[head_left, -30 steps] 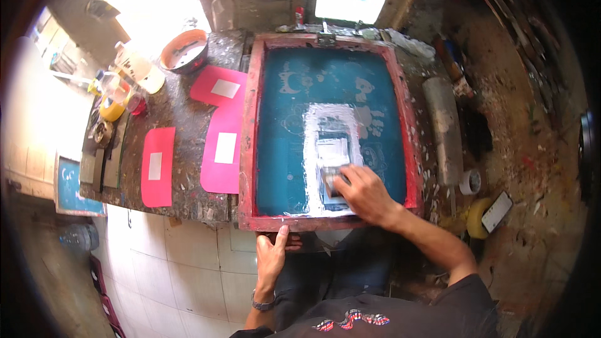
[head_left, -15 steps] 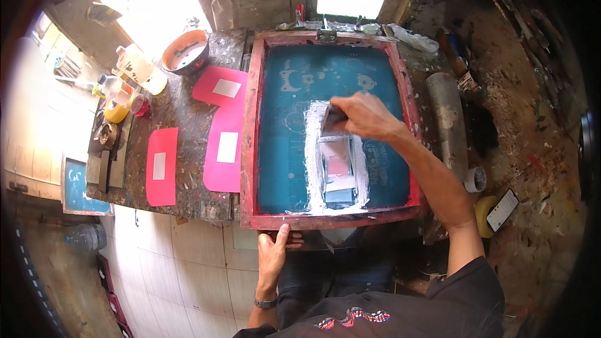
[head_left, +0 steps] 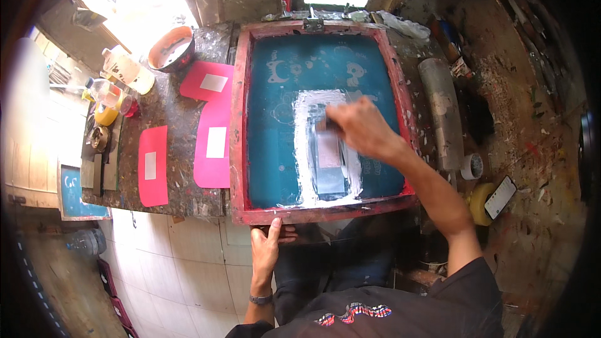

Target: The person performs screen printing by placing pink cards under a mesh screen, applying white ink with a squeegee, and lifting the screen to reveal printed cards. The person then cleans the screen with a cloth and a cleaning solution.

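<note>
A silk-screen frame with reddish wooden sides lies in front of me, its blue-green mesh marked with faint drawings. My left hand grips the front bar, thumb on top and fingers beneath. White ink forms a thick, rough rectangle on the mesh, with a window in its middle showing a pale pinkish patch. Over the upper part of that window, my right hand is closed on a dark squeegee. Motion blurs the squeegee, and the hand hides part of it.
Pink cards with white rectangles lie on the stained table to the left. Behind them stand a bowl and bottles. A clamp sits on the frame's back bar. At right are a grey tube and a phone.
My right hand has moved slightly toward me over the mesh with the squeegee. The whole view has shifted a little. My left hand keeps its grip on the front bar.
</note>
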Available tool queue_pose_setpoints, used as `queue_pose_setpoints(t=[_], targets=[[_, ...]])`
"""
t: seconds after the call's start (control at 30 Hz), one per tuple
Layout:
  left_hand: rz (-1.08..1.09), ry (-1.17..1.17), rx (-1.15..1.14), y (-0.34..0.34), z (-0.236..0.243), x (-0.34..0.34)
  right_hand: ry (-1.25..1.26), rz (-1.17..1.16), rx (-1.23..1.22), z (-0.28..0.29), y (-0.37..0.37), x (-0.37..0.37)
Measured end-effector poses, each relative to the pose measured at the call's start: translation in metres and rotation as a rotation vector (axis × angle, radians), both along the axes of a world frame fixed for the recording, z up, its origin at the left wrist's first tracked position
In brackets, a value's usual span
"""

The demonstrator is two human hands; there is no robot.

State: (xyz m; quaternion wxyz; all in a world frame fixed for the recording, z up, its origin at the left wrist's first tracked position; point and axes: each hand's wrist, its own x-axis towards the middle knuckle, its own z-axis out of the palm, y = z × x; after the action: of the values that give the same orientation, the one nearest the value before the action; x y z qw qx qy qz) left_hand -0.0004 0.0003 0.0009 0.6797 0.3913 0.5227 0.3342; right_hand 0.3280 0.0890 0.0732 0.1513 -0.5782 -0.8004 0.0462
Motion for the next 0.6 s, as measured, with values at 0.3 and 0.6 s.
queue_pose_setpoints(t=[0.3,0.6], targets=[[0.059,0.022,-0.023,-0.002,0.000,0.000,-0.002,-0.036,-0.336,-0.001,-0.071,-0.041],[0.040,0.022,-0.058,-0.002,-0.003,-0.002,-0.044,-0.119,-0.115,-0.004,-0.068,-0.058]])
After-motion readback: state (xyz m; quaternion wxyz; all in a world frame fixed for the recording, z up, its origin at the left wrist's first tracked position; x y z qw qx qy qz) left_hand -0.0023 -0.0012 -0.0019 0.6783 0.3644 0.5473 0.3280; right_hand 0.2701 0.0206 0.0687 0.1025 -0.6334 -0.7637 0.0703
